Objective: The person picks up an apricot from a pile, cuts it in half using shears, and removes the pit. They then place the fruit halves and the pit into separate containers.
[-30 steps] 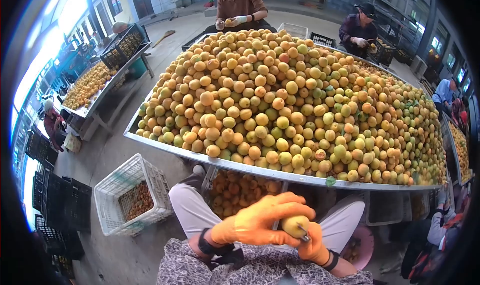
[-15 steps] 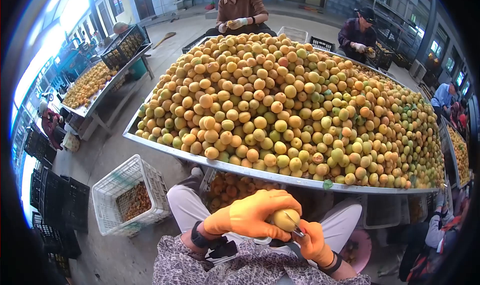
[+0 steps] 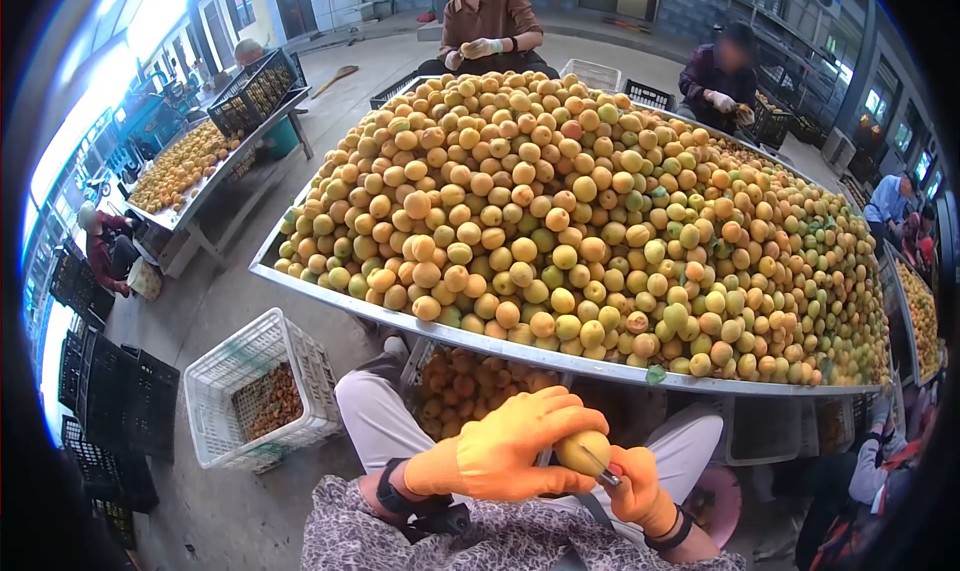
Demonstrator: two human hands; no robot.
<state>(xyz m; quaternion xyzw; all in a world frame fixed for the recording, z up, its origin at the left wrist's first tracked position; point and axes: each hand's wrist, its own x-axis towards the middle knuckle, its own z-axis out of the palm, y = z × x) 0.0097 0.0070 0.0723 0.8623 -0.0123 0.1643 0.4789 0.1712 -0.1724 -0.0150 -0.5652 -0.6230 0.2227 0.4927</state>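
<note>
My left hand (image 3: 510,449), in an orange glove, is closed around a yellow apricot (image 3: 578,453) above my lap. In my right hand (image 3: 640,489), also gloved in orange, is a small knife (image 3: 608,478), gripped near its blade. The blade lies against the right side of the apricot, where a thin dark line shows on the skin. Most of the knife's handle is hidden inside my right fingers. Just beyond both hands, a crate of apricots (image 3: 462,386) sits between my knees, partly under the table edge.
A metal-edged table (image 3: 480,345) heaped with apricots (image 3: 560,221) spans the front. To the left stands a white crate (image 3: 318,371) holding dark reddish pieces, with black crates (image 3: 120,391) beyond. A pink basin (image 3: 718,501) lies at right. Several people work around other tables.
Both hands have shifted slightly to the right and down with the apricot and knife. The blade now shows across the apricot's right side.
</note>
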